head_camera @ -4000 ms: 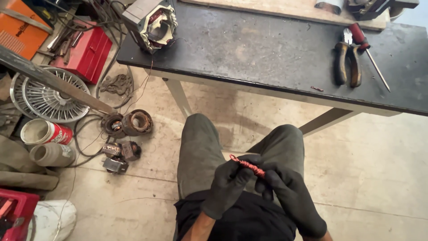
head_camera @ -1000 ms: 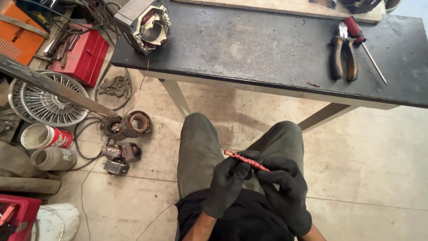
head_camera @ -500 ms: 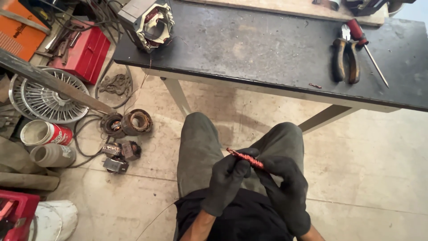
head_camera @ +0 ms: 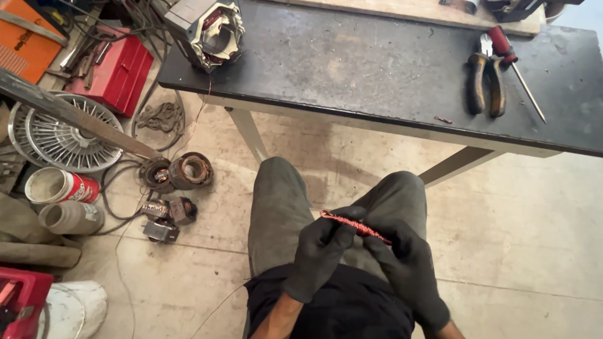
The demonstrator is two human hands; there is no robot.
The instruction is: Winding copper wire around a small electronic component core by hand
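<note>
Both of my hands wear black gloves and meet over my lap, above grey trousers. My left hand (head_camera: 317, 254) pinches one end of a thin red wire bundle (head_camera: 353, 224). My right hand (head_camera: 407, 267) grips the other end of the same bundle. The red bundle lies slanted between the two thumbs, its left end sticking out a little. On the dark table (head_camera: 377, 69) ahead stand a motor stator (head_camera: 207, 26) at the left corner, and pliers (head_camera: 487, 85) and a red-handled screwdriver (head_camera: 515, 59) at the right.
On the floor at left lie copper-wound coils (head_camera: 185, 171), small motor parts (head_camera: 164, 216), a wire fan guard (head_camera: 59, 135), a red toolbox (head_camera: 116, 69), cans (head_camera: 59, 188) and a white bucket (head_camera: 72, 311). A thin wire trails over the tiles.
My hands have stayed over my lap with the red bundle between them; the fingers have shifted slightly along it. The camera view has drifted a little.
</note>
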